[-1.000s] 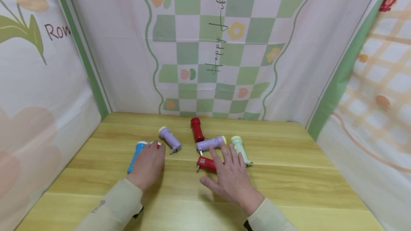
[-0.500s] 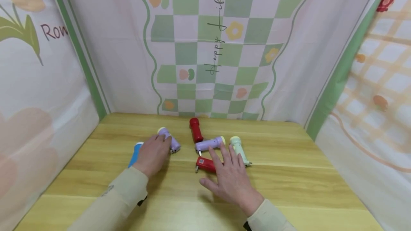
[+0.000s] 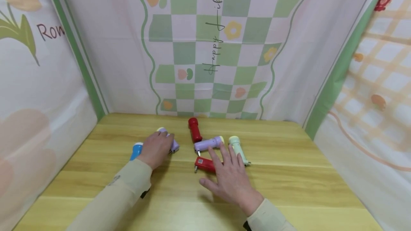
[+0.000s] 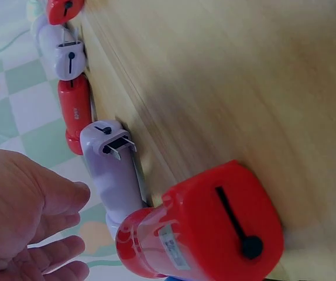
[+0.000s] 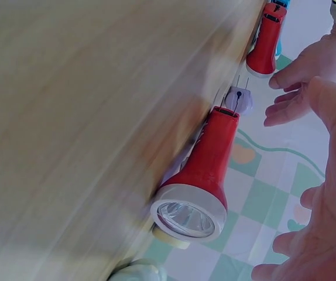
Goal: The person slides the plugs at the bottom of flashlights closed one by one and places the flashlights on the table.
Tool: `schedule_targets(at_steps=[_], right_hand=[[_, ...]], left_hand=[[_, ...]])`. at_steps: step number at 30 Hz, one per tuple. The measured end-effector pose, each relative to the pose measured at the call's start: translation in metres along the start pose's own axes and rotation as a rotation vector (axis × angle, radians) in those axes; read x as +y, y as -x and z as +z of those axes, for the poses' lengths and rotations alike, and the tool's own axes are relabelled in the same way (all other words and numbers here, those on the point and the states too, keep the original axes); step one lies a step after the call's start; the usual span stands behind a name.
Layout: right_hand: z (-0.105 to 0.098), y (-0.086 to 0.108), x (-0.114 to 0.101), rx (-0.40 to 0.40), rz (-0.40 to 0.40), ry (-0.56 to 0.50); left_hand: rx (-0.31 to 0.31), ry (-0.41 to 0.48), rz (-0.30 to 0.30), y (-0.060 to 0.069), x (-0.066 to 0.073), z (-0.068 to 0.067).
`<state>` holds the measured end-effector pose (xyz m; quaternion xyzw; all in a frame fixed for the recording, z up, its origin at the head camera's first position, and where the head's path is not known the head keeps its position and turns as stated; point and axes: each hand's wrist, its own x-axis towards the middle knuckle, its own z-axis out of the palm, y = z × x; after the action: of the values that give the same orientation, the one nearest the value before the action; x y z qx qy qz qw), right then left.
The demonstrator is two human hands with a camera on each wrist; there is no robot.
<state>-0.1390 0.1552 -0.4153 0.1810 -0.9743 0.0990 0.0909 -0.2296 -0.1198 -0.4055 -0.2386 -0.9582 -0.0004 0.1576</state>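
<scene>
My left hand (image 3: 156,149) is held over the left purple flashlight (image 3: 174,146), hiding much of it. In the left wrist view its fingers are loosely extended and apart from that purple flashlight (image 4: 114,170). A red flashlight (image 4: 232,228) close to that camera is hidden under the hand in the head view. Beside this hand lies a blue flashlight (image 3: 137,150), partly covered. My right hand (image 3: 234,179) is spread above another red flashlight (image 3: 205,165), covering its head end. In the right wrist view, a gap separates the fingers from this red flashlight (image 5: 206,158).
Behind the right hand lie a second purple flashlight (image 3: 208,143) and a mint green one (image 3: 237,146). A further red flashlight (image 3: 194,131) lies toward the back. Fold-out plug prongs show on some. Printed cloth (image 3: 212,52) hangs around the wooden table (image 3: 289,195).
My left hand has moved right and slightly away from me, from over the blue and red flashlights to over the left purple one. The right hand stays in place.
</scene>
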Motion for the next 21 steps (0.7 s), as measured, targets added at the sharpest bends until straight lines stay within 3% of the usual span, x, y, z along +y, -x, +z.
schedule_targets(at_steps=[7,21], right_hand=[[0.0,0.0,-0.001,0.012,-0.004,0.005],[-0.002,0.001,-0.002,0.019,0.0,0.009]], left_hand=[[-0.106,0.016,-0.037,-0.011,0.0,0.002],[-0.212,-0.034,-0.054,-0.025,0.0,0.007]])
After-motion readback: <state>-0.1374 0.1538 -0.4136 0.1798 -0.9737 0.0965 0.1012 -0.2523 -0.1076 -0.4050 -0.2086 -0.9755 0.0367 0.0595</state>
